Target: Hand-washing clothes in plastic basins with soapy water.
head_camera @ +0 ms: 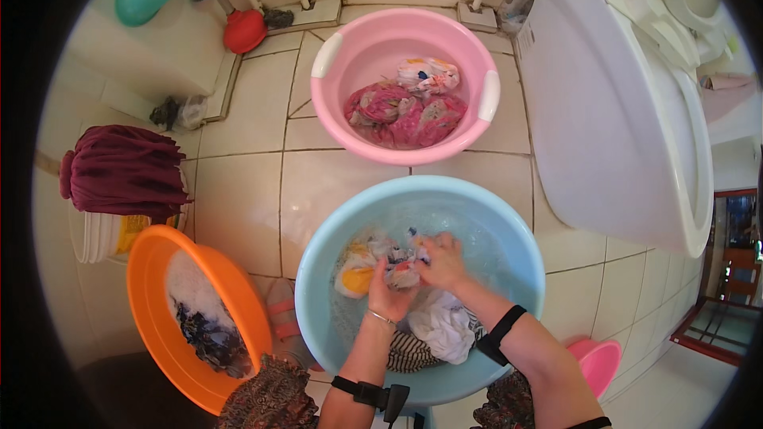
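Both of my hands grip one wet, white patterned cloth [356,277] with yellow, red and dark patches, inside a light blue plastic basin [316,238]. My left hand [390,295] holds it from below, palm turned up, a thin bracelet at the wrist. Bunched fabric is under the fingers of my right hand [442,262], just to the right. Water covers the bottom of the basin. Nearer to me, a plain white cloth [444,325] and a black-and-beige striped cloth [408,353] lie wet, partly under my right forearm.
Beyond stands a pink basin [328,95] with soaked pink and white cloths. At left, an orange basin [140,286] holds suds and dark clothing [211,333]; a maroon mop head [128,167] rests on a bucket. A red plunger [244,31], white washbasin [614,131] and small pink basin [596,363] surround the tiled floor.
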Motion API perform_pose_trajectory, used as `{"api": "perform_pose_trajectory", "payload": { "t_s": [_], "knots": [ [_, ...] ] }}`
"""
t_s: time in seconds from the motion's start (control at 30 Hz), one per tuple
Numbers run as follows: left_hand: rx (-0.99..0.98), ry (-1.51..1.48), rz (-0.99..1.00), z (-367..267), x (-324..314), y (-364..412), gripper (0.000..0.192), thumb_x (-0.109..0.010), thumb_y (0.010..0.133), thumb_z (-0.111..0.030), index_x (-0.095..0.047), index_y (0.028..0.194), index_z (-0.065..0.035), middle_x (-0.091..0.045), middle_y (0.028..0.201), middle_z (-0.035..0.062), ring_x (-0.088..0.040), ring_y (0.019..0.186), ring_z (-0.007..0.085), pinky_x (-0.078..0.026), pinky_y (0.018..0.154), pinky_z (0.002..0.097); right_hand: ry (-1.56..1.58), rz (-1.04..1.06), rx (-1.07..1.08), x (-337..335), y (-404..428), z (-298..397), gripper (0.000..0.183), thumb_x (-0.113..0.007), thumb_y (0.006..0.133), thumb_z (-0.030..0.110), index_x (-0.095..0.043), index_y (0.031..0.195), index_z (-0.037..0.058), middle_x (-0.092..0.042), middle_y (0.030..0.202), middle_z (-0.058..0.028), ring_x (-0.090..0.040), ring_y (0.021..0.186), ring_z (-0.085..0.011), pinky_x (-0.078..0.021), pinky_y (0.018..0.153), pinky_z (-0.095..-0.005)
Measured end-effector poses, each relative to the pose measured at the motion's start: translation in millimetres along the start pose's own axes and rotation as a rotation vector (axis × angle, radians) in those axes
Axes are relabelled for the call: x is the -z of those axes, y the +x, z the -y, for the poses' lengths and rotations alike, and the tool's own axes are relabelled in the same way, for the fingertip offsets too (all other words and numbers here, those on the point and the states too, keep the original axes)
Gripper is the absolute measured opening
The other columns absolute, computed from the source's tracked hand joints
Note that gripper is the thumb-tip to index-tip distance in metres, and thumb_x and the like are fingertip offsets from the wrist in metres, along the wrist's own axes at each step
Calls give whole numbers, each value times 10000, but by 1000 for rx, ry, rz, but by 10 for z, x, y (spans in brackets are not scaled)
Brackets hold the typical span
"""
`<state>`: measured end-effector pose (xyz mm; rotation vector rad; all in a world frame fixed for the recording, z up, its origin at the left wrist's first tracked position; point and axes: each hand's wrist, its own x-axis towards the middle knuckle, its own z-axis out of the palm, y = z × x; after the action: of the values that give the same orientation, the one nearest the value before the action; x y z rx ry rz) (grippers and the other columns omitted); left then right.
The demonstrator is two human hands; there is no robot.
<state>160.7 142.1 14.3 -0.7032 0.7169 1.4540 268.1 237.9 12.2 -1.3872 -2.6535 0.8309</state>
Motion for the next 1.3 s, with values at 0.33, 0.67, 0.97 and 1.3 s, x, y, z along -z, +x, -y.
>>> {"api": "perform_pose_trajectory", "payload": {
  "t_s": [0.33,0.67,0.97,1.3],
  "knots": [
    [-128,-103,218,-178,343,297,292,-480,911,-361,-557,1014,-100,-615,916,111,-597,808,225,-506,713,344,493,-11,249,401,-363,988,238,-651,686,197,-494,802,60,-536,824,-176,-519,807,-359,-419,741,-468],
    [-218,90,-190,-110,-78,-91,337,-482,909,-346,-494,1190,-159,-555,1149,56,-520,1084,232,-395,957,442,49,-274,11,223,38,17,371,-577,794,271,-497,1105,85,-450,1147,-176,-426,1068,-359,-376,864,-498],
    [156,-2,-83,60,-84,20,571,-540,846,-487,-432,1236,-85,-519,1156,142,-481,1078,308,-392,900,503,58,192,-260,-58,58,51,326,-545,811,295,-557,1007,34,-476,1173,-217,-448,1103,-371,-393,876,-502],
    [-120,-134,290,-76,-133,46,319,-527,887,-358,-517,1098,-117,-573,991,75,-570,871,216,-489,755,365,373,-121,326,353,-294,873,198,-613,739,210,-500,717,50,-551,730,-135,-572,679,-371,-496,619,-442]
  ]
}}
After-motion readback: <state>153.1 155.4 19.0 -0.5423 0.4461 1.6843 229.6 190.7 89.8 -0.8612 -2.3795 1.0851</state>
